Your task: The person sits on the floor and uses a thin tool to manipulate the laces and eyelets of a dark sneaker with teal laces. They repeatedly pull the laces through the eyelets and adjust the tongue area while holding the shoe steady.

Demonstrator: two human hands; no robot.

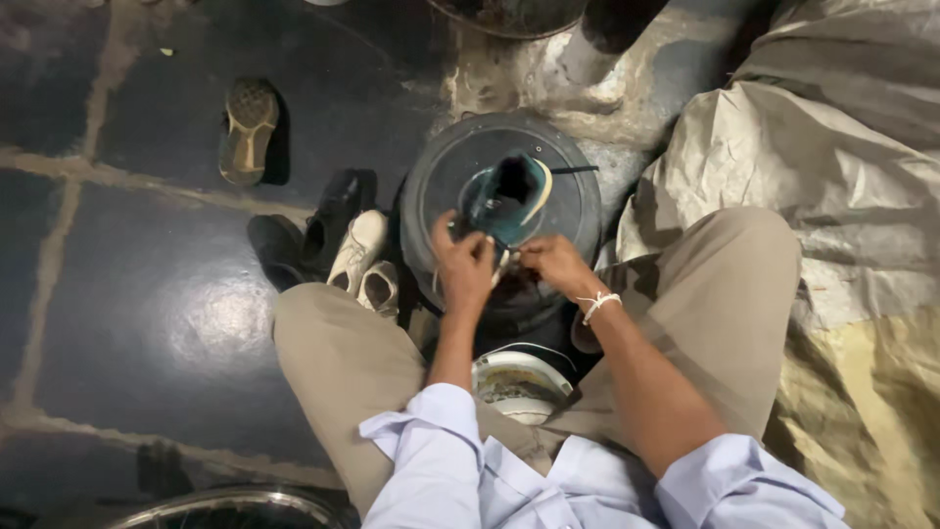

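The head view shows the person sitting on the floor with both hands close together over a teal shoe (509, 196). The left hand (465, 264) pinches the near edge of the shoe. The right hand (553, 263) is closed on something small and thin right beside it; what it is cannot be told. The shoe stands on a round black stand (441, 176) between the person's knees.

To do this bit well, the left hand should keep the shoe from wobbling while the right hand works slowly, with the fingers close to the edge.

Counting: one teal shoe, one round stand, one white string band (598, 304) on the right wrist. One bowl (519, 382) sits near the lap. Beside the stand lie two pale shoes (364, 257) and two black shoes (304, 235). One brown shoe (247, 132) lies apart on the dark floor (147, 323). A big crinkled sheet (832, 196) is on the right.
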